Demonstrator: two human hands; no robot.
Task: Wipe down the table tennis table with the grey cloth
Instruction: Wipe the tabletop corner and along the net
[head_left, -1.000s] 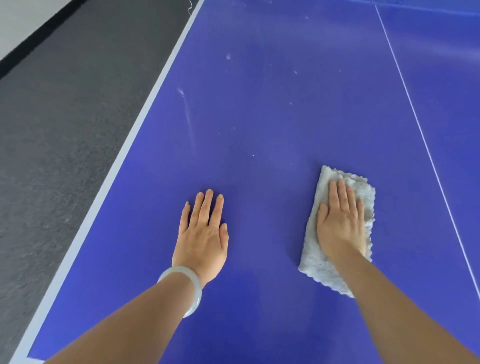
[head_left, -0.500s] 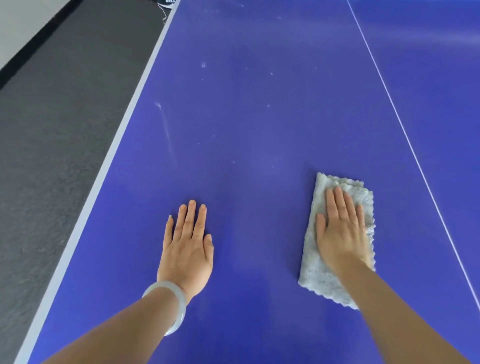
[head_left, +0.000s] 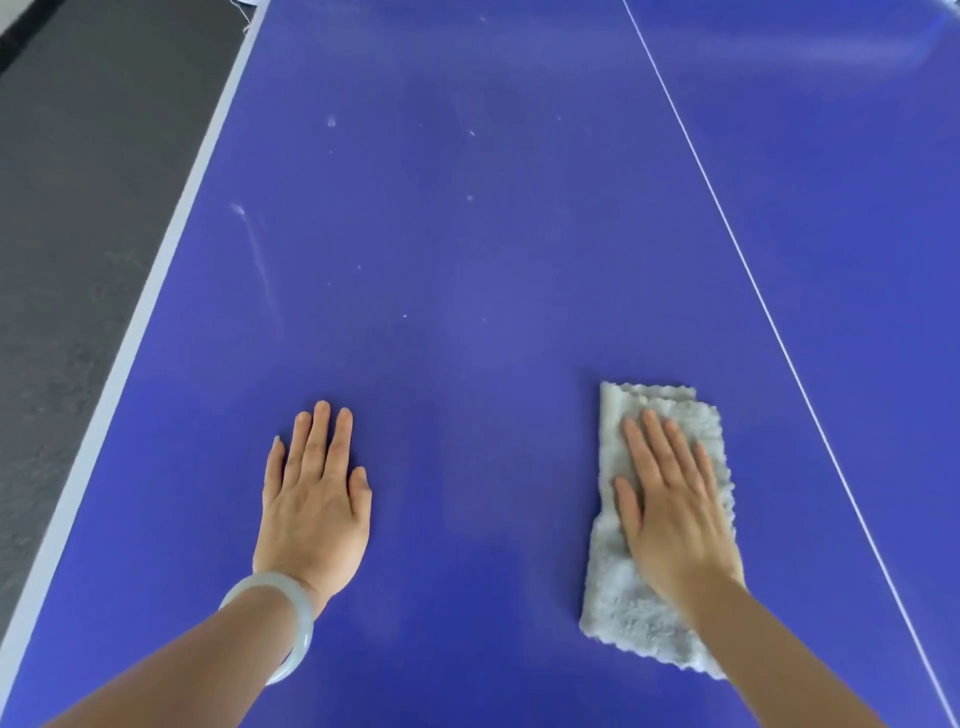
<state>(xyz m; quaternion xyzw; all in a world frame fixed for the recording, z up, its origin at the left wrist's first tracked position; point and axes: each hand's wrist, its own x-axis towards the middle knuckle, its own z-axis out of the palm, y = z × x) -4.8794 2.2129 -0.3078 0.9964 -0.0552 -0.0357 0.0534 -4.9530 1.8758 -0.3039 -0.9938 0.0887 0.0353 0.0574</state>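
Observation:
The blue table tennis table fills most of the view. A folded grey fluffy cloth lies flat on it at the lower right. My right hand presses down on the cloth with straight fingers pointing away from me. Flat on the bare table at the lower left lies my left hand, fingers straight and together, a pale bangle on its wrist. Pale smears and specks mark the surface beyond the left hand.
The table's white left edge band runs diagonally, with dark grey carpet floor beyond it. A thin white centre line runs to the right of the cloth.
Both hands and the cloth have shifted slightly toward me and lower in view as the camera tilted forward; the right hand still presses the cloth.

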